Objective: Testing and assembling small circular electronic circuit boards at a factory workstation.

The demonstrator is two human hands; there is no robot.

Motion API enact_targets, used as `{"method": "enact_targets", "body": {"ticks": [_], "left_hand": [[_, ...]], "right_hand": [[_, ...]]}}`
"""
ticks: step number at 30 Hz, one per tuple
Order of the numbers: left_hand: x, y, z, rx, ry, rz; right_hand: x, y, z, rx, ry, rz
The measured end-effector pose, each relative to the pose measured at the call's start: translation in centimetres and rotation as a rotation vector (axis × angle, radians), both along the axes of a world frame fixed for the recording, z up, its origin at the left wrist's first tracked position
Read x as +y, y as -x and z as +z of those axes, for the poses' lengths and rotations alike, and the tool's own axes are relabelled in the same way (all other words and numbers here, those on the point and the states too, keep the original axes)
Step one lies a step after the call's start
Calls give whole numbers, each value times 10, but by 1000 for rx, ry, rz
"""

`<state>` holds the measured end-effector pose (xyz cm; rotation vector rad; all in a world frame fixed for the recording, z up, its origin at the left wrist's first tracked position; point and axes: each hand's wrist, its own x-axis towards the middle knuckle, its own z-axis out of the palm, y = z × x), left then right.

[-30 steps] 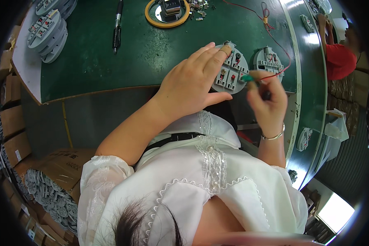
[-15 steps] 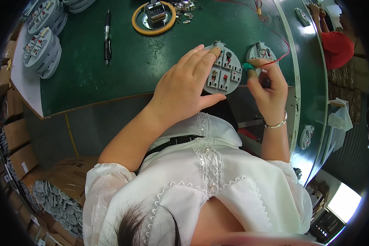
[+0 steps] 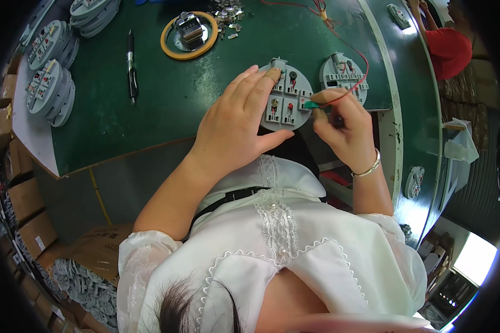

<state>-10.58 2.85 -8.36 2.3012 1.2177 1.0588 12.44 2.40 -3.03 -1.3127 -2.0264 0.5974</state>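
Note:
A round grey plastic base [image 3: 286, 119] with small electrical parts lies at the table's near edge. My left hand [image 3: 233, 116] spans its left side, with fingertips on its upper part and the thumb by its lower rim. That hand hides the base's left edge. A finger cot covers one left fingertip. In my right hand [image 3: 347, 127], thumb and fingers pinch a green-sleeved clip [image 3: 311, 105] on a red wire [image 3: 359, 83]. The clip's tip meets the terminal block at the base's right side; its exact contact is too small to tell.
A second round base [image 3: 344, 72] lies beyond my right hand. Stacked bases [image 3: 53, 89] stand at the left. A pen [image 3: 131, 69], a chrome tally counter [image 3: 190, 30] within a yellow ring [image 3: 166, 47], and metal pieces [image 3: 228, 14] lie behind. A person in red [image 3: 450, 53] is at the far right.
My right hand has moved the green clip leftward, from a gap beside the base to its right side. My left hand stays on the base. The whole view has shifted slightly.

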Motion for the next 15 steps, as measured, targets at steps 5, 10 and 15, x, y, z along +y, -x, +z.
{"method": "enact_targets", "body": {"ticks": [5,10,15], "left_hand": [[3,-8,6,25,8,23],[5,-19,11,42,17,4],[10,-28,19,50,-9,14]], "right_hand": [[29,-59,14,109,9,-246],[60,-108,17,-97,-5,-199],[68,-117,19,-121,28,-133]]}}
